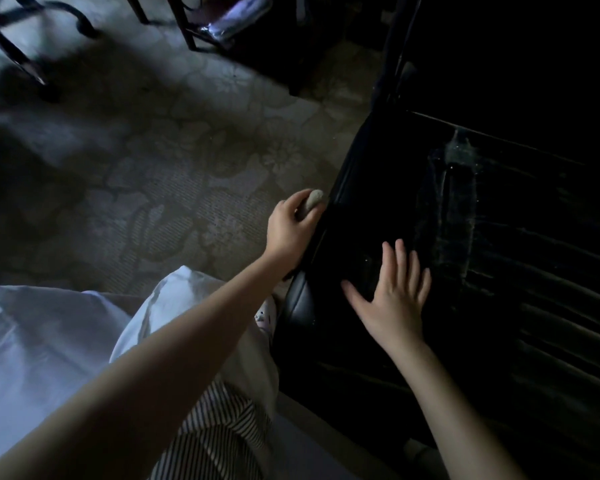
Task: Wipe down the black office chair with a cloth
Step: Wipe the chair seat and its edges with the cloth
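Observation:
The black office chair [482, 258] fills the right side, its dark seat streaked with pale dust. My left hand [291, 226] is at the seat's left edge and pinches a small grey wad of cloth [314, 199] between thumb and fingers. My right hand [392, 292] lies flat on the seat with its fingers spread and straight, a little to the right of the left hand. The scene is dim, so most of the chair's back is lost in shadow.
A patterned carpet [174, 188] covers the floor to the left. Dark furniture legs [18, 57] stand at the far left and a dark frame [191, 26] at the top centre. My white garment [35, 341] and striped fabric [219, 434] fill the lower left.

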The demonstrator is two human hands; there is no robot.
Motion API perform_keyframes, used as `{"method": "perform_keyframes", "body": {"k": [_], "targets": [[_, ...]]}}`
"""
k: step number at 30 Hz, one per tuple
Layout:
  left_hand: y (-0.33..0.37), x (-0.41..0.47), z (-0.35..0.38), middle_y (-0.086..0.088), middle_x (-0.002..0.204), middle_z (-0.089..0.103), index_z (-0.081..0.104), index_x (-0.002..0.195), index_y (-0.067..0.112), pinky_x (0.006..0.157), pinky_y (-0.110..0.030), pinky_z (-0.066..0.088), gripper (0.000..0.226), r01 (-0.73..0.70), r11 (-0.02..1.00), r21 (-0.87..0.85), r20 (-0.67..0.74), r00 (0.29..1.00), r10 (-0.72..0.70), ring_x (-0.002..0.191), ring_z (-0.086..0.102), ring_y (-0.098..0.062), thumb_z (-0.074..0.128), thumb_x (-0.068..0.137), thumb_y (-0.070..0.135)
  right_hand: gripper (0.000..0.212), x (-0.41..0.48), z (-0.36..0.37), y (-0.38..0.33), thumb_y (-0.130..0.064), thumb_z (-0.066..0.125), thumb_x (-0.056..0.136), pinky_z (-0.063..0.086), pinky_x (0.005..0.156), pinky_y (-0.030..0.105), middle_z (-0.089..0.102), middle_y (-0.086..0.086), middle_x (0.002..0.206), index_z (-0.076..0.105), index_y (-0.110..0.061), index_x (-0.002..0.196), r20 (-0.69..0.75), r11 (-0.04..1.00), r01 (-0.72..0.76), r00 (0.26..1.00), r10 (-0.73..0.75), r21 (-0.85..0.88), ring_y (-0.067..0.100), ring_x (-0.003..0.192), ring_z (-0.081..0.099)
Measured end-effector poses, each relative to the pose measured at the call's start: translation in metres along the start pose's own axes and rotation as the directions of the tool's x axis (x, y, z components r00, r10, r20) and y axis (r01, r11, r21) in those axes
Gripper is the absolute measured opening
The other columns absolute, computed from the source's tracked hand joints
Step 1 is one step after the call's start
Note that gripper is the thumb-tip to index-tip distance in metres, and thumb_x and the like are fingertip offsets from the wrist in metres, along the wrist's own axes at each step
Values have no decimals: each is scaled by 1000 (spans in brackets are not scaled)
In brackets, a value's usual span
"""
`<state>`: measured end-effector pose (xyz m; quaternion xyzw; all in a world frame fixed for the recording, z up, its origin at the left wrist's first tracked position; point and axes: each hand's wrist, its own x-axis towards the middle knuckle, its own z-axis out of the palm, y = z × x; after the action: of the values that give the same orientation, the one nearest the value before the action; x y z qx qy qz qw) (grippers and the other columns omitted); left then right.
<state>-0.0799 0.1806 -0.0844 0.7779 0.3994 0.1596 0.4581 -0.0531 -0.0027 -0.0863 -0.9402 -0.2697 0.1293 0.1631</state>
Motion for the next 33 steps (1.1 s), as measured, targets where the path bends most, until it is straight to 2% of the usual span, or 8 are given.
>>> {"method": "perform_keyframes", "body": {"k": [3,6,12,15,22,26,30,33], "targets": [[14,16,11,-5,106,67,64,117,19,77,-16,33,33,-144,977,159,76,988,134,100,57,-18,63,87,33,100,-2,7,6,-74,28,72,8,111,55,23,14,154,29,-7,146,-9,996,-22,1000,21,-88,35,142,17],[18,19,18,-9,109,62,60,124,22,83,-24,38,37,-157,950,272,173,978,112,105,55,-24,58,90,36,107,2,11,7,-78,15,67,-7,111,46,5,8,158,13,-12,150,44,990,-28,998,34,-140,28,145,-1],[12,-4,7,-5,115,61,62,121,19,87,-24,39,31,-231,931,281,207,962,177,107,56,-24,57,91,28,98,4,9,5,-72,38,81,-13,110,45,-8,6,159,0,-15,151,88,987,-53,994,66,-149,25,144,-13],[8,-21,-7,-6,99,58,64,104,13,77,-29,41,22,-295,882,368,273,941,201,96,57,-29,58,90,28,97,5,8,4,-69,44,83,-13,110,45,-9,5,158,-2,-16,151,90,987,-57,993,71,-149,25,144,-14],[-3,-69,-29,2,106,62,65,111,20,78,-28,43,24,-292,852,435,317,935,158,102,56,-21,56,90,29,98,5,9,5,-74,35,82,-14,110,45,-10,5,158,-3,-17,151,101,989,-55,992,69,-141,24,144,-15],[-1,-69,-41,0,75,53,57,77,10,64,-27,38,24,-239,824,514,387,922,26,81,58,-24,59,87,32,98,5,6,5,-76,32,81,-15,110,45,-9,5,158,-2,-16,151,104,991,-53,992,66,-127,25,144,-15],[10,-52,-47,-9,82,66,67,92,6,70,-28,41,25,-110,947,301,326,945,6,79,61,-20,66,85,30,97,6,3,4,-71,41,83,-13,111,46,-10,5,158,-2,-16,151,122,995,-43,991,54,-94,24,144,-16],[20,-28,-31,-10,95,63,65,110,7,77,-19,36,30,-194,956,221,231,963,142,94,57,-21,67,85,24,113,6,1,7,-84,21,62,-12,111,42,-6,3,159,2,-17,151,128,999,-32,991,37,-42,22,144,-13]]}}
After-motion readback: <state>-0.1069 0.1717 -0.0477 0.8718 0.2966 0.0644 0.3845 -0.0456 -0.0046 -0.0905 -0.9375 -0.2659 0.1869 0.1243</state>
